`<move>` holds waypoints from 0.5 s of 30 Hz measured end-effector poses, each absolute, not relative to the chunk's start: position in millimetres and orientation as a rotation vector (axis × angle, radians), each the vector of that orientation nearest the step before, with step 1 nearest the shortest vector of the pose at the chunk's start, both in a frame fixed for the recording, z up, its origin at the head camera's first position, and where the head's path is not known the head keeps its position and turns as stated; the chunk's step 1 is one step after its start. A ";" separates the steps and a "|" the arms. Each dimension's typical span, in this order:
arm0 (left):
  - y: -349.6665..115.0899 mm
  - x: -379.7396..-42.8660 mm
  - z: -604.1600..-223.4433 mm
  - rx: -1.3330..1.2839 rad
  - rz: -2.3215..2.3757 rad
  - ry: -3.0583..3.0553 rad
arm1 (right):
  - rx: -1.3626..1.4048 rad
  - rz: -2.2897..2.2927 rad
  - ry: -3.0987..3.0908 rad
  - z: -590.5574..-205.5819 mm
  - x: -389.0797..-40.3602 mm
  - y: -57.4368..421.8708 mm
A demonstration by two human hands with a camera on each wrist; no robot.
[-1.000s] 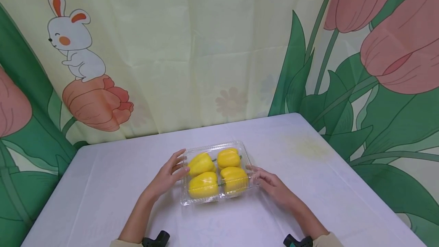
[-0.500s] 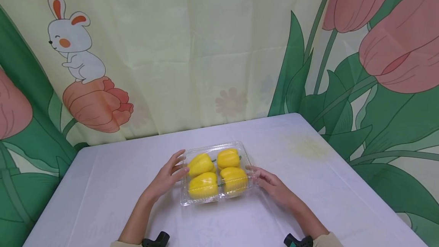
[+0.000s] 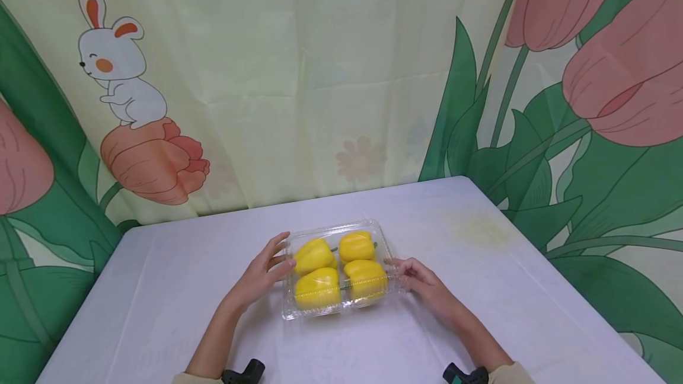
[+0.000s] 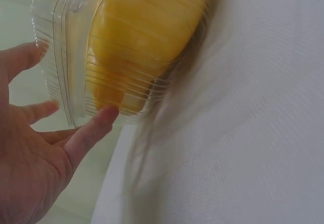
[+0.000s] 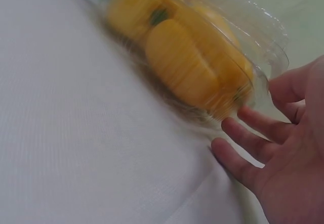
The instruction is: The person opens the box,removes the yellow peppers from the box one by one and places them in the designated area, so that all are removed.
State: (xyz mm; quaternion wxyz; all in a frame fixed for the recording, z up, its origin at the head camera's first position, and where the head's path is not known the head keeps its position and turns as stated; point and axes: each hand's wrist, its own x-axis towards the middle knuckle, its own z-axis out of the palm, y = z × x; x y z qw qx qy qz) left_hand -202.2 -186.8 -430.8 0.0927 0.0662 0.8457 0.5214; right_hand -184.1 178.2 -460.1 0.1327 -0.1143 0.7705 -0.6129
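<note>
While four yellow peppers (image 3: 318,289) sit inside a clear plastic box (image 3: 315,313), we see a hand at either side of it.
The box lies on the white table (image 3: 187,289), between the grips: we find the left hand (image 3: 258,274) at its left side (fingers spread apart, tips at the plastic) and the right hand (image 3: 427,289) at its right edge, its lower fingers apart; whether thumb and forefinger pinch the rim there, we cannot tell.
</note>
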 end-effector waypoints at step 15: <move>-187.7 -203.3 -431.9 0.207 1.550 2.515 | -0.235 -1.811 2.262 -457.1 -189.5 179.5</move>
